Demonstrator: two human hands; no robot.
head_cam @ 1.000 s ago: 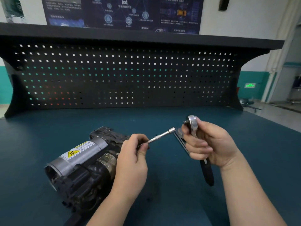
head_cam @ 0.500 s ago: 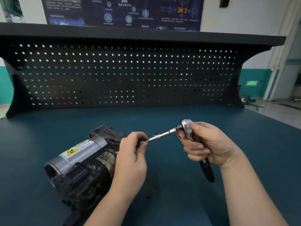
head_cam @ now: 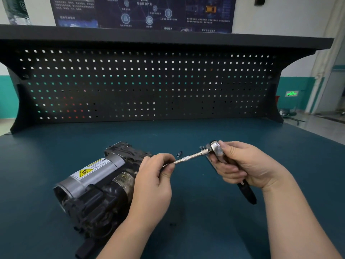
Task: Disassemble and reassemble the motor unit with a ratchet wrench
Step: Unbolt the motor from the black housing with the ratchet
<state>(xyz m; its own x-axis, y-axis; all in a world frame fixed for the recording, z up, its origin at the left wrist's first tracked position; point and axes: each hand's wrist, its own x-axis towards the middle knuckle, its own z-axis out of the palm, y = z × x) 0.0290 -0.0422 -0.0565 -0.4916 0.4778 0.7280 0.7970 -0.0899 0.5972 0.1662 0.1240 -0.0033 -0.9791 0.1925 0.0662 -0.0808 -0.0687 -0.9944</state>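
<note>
The motor unit (head_cam: 97, 184), black with a silver cylinder and a yellow warning label, lies on the blue-green bench at the left. Over the bench my right hand (head_cam: 248, 165) grips the ratchet wrench (head_cam: 216, 149) just below its shiny head; its black handle pokes out under my palm. A thin silver extension bar (head_cam: 188, 157) sits joined to the ratchet head and points left. My left hand (head_cam: 155, 176) pinches the bar's free end between thumb and fingers. A small bolt (head_cam: 179, 153) lies on the bench just behind the bar.
A black pegboard back wall (head_cam: 145, 85) with a shelf on top closes the far side of the bench (head_cam: 186, 221). The bench's right edge (head_cam: 317, 135) borders an open floor area.
The ratchet head and the extension bar have come together and now sit joined. My right hand moved slightly left and down; the left hand stays pinching the bar. A small bolt has come into sight.
</note>
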